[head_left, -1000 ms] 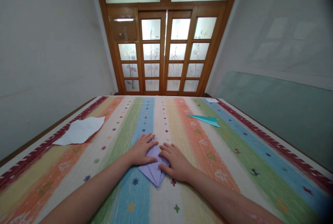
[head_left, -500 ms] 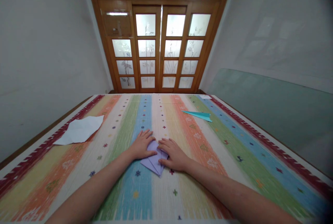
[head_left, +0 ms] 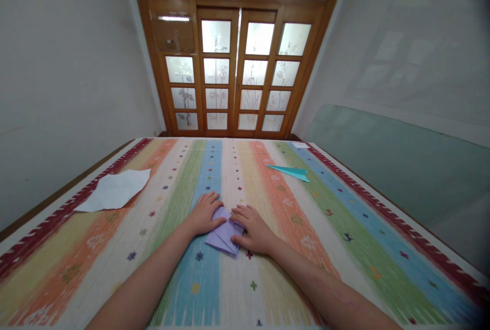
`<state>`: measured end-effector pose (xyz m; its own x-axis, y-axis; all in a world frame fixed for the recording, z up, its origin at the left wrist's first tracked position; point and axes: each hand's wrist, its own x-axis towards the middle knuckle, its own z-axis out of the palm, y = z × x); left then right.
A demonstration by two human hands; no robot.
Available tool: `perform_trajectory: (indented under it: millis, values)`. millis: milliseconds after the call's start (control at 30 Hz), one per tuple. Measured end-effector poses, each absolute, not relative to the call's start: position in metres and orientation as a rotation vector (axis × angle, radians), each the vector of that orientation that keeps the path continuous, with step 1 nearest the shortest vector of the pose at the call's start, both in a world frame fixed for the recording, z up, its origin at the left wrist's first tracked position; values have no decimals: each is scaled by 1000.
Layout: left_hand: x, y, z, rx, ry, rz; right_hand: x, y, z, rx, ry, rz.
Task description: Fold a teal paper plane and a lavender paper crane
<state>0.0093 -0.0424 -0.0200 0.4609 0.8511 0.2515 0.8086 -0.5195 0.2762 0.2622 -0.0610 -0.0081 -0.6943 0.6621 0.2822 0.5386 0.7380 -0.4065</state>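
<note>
A folded piece of purple paper (head_left: 222, 235) lies on the striped tablecloth in front of me, its pointed end toward me and crease lines across its face. My left hand (head_left: 205, 213) rests on its upper left edge, fingers stretched forward and thumb lying on the paper. On the other side, my right hand (head_left: 253, 229) curls over the right edge, with thumb and fingers closed on it. The fingers cover the paper's right corner and part of its far end.
A white sheet of paper (head_left: 115, 190) with an uneven edge lies at the left. Farther off to the right is a turquoise folded paper plane (head_left: 291, 172). The table with its striped tablecloth (head_left: 184, 289) reaches toward wooden glazed doors (head_left: 236, 74).
The left thumb has slid slightly left and up over the purple paper, and the right hand has shifted a little. The folds now look slightly raised. The view has tilted slightly.
</note>
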Motion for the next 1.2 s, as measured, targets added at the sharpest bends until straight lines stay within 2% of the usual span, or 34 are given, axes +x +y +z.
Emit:
perform_trajectory:
  millis: [333,767,1200]
  values:
    - [1,-42,-21,2591,1661,606,267,-62,-6,-913,-2475,351]
    - [-14,-38,-19,2594,1652,703,261,-65,-8,-775,-2464,300]
    - [-2,-41,-16,2546,1690,715,265,-56,-18,-954,-2411,387]
